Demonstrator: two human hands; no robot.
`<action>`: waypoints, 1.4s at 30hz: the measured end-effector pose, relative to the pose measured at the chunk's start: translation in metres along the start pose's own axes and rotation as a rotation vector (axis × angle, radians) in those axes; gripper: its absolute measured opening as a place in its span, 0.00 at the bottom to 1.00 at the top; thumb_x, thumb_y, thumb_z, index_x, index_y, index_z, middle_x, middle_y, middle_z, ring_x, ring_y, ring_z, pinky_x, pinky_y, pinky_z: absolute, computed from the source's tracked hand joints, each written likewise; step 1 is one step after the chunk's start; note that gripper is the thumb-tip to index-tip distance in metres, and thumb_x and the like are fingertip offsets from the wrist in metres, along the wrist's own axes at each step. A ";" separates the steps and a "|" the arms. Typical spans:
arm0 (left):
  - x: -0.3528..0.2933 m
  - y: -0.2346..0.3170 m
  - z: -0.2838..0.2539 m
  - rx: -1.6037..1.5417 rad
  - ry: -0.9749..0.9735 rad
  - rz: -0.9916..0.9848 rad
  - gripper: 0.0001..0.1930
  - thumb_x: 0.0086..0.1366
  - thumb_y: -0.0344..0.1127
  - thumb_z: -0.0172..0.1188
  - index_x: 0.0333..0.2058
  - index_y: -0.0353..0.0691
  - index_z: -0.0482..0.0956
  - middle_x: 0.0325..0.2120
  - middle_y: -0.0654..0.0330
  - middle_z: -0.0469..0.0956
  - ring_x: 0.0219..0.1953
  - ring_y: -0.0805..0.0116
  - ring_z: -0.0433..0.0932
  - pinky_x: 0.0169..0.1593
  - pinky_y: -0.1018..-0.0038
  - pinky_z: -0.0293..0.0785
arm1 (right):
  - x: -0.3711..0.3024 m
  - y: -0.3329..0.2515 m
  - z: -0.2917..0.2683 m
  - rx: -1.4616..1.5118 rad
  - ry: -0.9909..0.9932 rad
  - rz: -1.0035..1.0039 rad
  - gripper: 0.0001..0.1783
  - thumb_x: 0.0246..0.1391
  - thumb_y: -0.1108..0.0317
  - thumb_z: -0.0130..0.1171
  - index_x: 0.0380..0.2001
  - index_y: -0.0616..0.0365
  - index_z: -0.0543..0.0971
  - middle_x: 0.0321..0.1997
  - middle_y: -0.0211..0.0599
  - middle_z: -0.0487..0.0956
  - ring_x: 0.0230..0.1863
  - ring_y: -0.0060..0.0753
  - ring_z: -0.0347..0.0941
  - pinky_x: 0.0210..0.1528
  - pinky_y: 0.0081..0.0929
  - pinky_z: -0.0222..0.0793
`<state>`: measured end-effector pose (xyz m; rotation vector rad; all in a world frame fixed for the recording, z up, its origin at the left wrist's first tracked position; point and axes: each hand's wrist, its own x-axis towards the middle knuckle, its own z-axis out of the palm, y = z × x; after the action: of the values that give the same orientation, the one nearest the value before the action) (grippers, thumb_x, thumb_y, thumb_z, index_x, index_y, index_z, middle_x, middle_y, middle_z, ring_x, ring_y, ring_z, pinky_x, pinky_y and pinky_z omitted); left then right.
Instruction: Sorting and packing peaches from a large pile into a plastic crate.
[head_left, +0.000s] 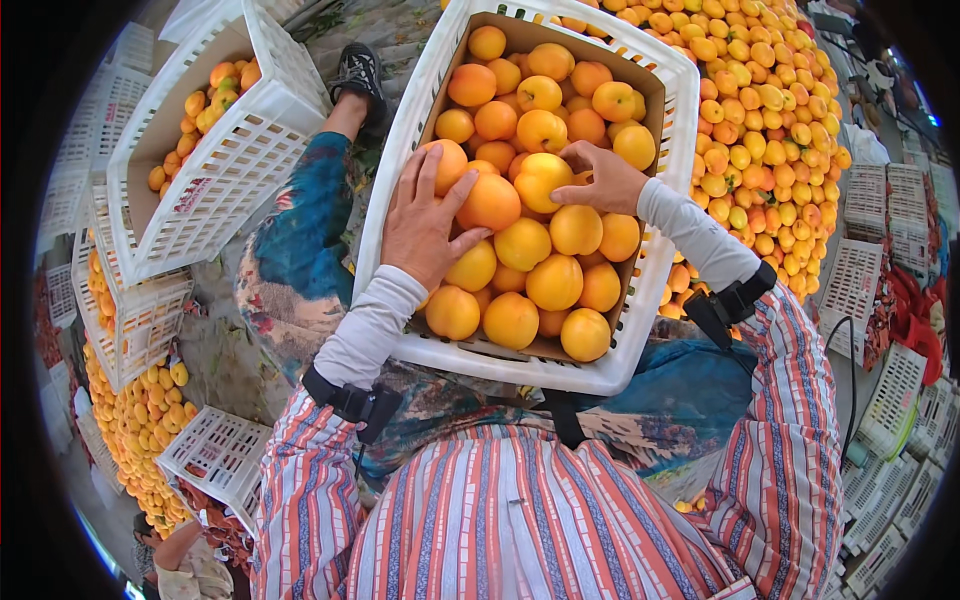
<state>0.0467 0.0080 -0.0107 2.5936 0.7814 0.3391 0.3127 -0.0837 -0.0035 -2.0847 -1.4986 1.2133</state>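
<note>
A white plastic crate (378,262) lined with brown cardboard stands in front of me, filled with orange-yellow fruit that look like peaches. My left hand (425,215) lies over the left side of the fill. Its thumb and forefinger curve round a deep orange peach (490,203), and its other fingers rest on a second peach (447,160) behind. From the right, my right hand (605,178) grips a yellow peach (541,181) between thumb and fingers. The two gripped peaches nearly touch, on top of the others. The undersides of both are hidden.
A big heap of loose peaches (765,130) lies to the right. On the left, a tilted white crate (230,170) with peaches sits on another crate (150,310). More peaches (140,410) lie at the lower left. Stacked crates (885,205) line the far right.
</note>
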 end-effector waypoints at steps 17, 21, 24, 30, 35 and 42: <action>0.002 -0.001 -0.001 0.059 -0.004 0.017 0.34 0.46 0.48 0.68 0.54 0.54 0.68 0.60 0.50 0.51 0.63 0.50 0.49 0.64 0.63 0.52 | 0.026 -0.008 -0.015 -0.139 -0.227 -0.052 0.40 0.45 0.38 0.57 0.50 0.61 0.68 0.47 0.50 0.73 0.50 0.45 0.69 0.53 0.33 0.64; 0.002 -0.001 -0.001 0.049 -0.013 0.024 0.34 0.46 0.48 0.68 0.54 0.54 0.69 0.60 0.50 0.51 0.63 0.49 0.50 0.63 0.63 0.52 | 0.029 -0.006 -0.016 -0.183 -0.145 -0.181 0.35 0.49 0.41 0.54 0.48 0.63 0.69 0.45 0.52 0.74 0.48 0.47 0.70 0.52 0.34 0.64; 0.002 0.000 -0.002 0.064 -0.002 0.027 0.34 0.46 0.49 0.68 0.54 0.54 0.69 0.60 0.49 0.52 0.63 0.49 0.50 0.63 0.62 0.53 | 0.021 -0.007 -0.008 -0.144 -0.068 -0.273 0.31 0.53 0.44 0.50 0.48 0.61 0.71 0.44 0.50 0.75 0.46 0.48 0.71 0.51 0.35 0.65; 0.001 -0.003 -0.001 0.093 0.003 0.040 0.34 0.46 0.49 0.68 0.54 0.53 0.69 0.60 0.49 0.53 0.63 0.48 0.50 0.63 0.62 0.53 | 0.012 -0.019 -0.027 -0.241 -0.008 -0.184 0.29 0.55 0.44 0.47 0.47 0.57 0.73 0.47 0.47 0.75 0.48 0.48 0.70 0.52 0.34 0.64; 0.001 0.000 0.003 0.094 0.028 0.072 0.33 0.47 0.50 0.67 0.53 0.51 0.70 0.60 0.48 0.53 0.62 0.48 0.51 0.63 0.61 0.53 | -0.068 0.001 -0.116 -0.248 -0.045 0.037 0.30 0.55 0.44 0.46 0.46 0.61 0.73 0.43 0.46 0.76 0.46 0.41 0.71 0.49 0.31 0.65; -0.003 -0.009 0.002 0.177 0.051 0.089 0.34 0.47 0.47 0.67 0.54 0.50 0.69 0.60 0.49 0.53 0.62 0.49 0.52 0.63 0.61 0.52 | -0.232 0.095 -0.111 -0.159 0.185 0.389 0.22 0.56 0.53 0.51 0.40 0.63 0.74 0.34 0.37 0.76 0.36 0.30 0.72 0.41 0.28 0.68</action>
<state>0.0407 0.0127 -0.0166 2.8021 0.7452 0.3796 0.4350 -0.3028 0.1062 -2.6040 -1.1756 1.0092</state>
